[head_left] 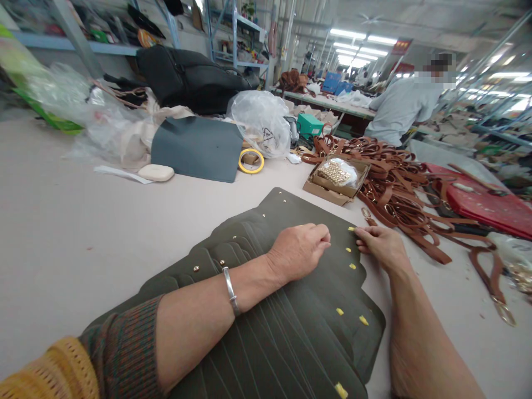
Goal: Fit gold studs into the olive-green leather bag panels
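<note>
In the head view, steady, flat pressure seems best for the stacked olive panels (311,324) on the desk (83,221), where the left hand (297,250) curls above and the right hand (382,246) bunches its fingertips at the edge by a yellow tab (351,228), any grip unclear in either, while brown straps (434,254) and a cardboard box (328,194) crowd the far right.

Both hands (298,254) — at dark-green panels (291,332)

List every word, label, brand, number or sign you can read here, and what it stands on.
No word, brand or number is legible.
Clear plastic bag: a dark triangular mark, probably a recycling symbol; any lettering with it is too small to read.
Red overhead sign in the background: too small and blurred to read.
</note>
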Motion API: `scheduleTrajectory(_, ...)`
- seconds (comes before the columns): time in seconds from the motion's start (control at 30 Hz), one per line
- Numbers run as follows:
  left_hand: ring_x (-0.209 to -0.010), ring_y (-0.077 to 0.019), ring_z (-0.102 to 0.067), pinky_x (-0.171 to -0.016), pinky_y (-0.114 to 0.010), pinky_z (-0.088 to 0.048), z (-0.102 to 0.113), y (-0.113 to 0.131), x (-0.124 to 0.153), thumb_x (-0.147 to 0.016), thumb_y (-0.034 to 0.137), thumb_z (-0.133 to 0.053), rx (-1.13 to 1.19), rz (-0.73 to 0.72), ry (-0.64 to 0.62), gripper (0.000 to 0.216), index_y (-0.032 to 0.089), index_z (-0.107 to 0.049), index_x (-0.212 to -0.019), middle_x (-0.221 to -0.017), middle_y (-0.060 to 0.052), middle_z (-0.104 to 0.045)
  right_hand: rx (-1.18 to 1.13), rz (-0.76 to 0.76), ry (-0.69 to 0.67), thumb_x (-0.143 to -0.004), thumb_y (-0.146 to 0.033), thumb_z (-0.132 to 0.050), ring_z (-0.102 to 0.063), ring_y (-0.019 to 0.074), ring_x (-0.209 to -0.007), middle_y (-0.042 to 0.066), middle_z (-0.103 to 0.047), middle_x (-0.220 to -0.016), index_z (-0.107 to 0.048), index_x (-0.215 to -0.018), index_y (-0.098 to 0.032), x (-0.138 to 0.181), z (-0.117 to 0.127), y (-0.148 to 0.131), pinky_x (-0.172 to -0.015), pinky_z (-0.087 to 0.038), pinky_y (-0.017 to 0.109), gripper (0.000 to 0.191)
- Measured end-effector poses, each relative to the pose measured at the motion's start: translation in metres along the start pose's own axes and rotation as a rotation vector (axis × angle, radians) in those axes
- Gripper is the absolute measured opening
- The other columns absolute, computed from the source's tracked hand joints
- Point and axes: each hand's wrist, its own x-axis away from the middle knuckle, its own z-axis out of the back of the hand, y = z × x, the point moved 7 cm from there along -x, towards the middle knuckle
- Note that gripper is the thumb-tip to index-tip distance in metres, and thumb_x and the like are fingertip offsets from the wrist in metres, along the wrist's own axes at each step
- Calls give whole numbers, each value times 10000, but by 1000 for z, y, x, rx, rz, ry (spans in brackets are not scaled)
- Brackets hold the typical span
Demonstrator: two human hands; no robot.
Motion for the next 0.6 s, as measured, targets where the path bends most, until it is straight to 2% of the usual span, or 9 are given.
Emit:
scheduleTrajectory(0.13, -822, -138, -588, -753, -246, -444, 0, 0, 0, -914, 211, -538, -8, -4, -3, 55, 188, -564, -872, -868, 14, -634, 230, 62, 67, -769, -408, -631, -656, 189, -561, 35, -665, -565, -744, -817, -182, -3, 0, -13, -604, -513, 286, 257)
scheduleTrajectory(0.3, -850, -151, -602, -766, -256, -455, -1, 0, 0, -921, 227, -534, -32, 10, -14, 63, 187, -574, -893, -886, 7, -643, 467, 135, 148, -781, -400, -556, -662, 269, -813, 103, -725, -775, -749, -818, -200, -5, -4, -28, -736, -461, 339, 280)
scheduleTrajectory(0.43, -875, -158, -610, -785, -264, -466, -1, 1, 0, -926, 240, -527, -38, 16, -20, 74, 188, -578, -915, -912, 1, -652, 554, 173, 137, -807, -405, -493, -649, 280, -858, 124, -725, -856, -742, -907, -198, -7, -10, -32, -751, -440, 346, 339)
scheduleTrajectory(0.6, -842, -156, -610, -770, -267, -475, 0, 0, 0, -930, 256, -520, -42, 23, -5, 87, 194, -580, -926, -907, 5, -651, 594, 156, 81, -796, -420, -478, -648, 272, -848, 115, -718, -857, -732, -895, -203, -15, -13, -28, -708, -431, 330, 348)
